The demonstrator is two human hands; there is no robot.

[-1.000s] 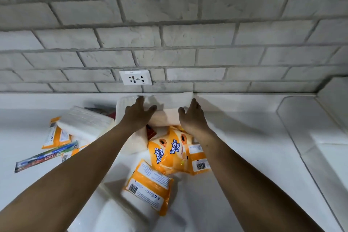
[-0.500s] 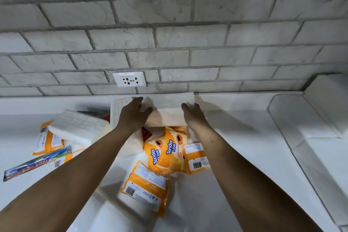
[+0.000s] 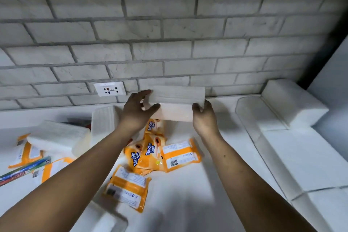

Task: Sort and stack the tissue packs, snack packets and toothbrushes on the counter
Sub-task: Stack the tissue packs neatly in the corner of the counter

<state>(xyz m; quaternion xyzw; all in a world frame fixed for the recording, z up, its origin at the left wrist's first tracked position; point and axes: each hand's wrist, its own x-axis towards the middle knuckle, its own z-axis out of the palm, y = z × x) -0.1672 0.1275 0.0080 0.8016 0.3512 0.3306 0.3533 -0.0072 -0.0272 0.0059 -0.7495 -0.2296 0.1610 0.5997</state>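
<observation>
Grip: left hand [image 3: 136,113] and right hand [image 3: 204,118] clasp the ends of a white tissue pack [image 3: 177,103], lifted clear.
Place: above the worktop's [image 3: 216,184] back edge.
Below: orange packets [image 3: 150,152].

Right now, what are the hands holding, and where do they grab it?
Both hands hold one white tissue pack by its two short ends, lifted above the orange packets: left hand on the left end, right hand on the right end.
</observation>
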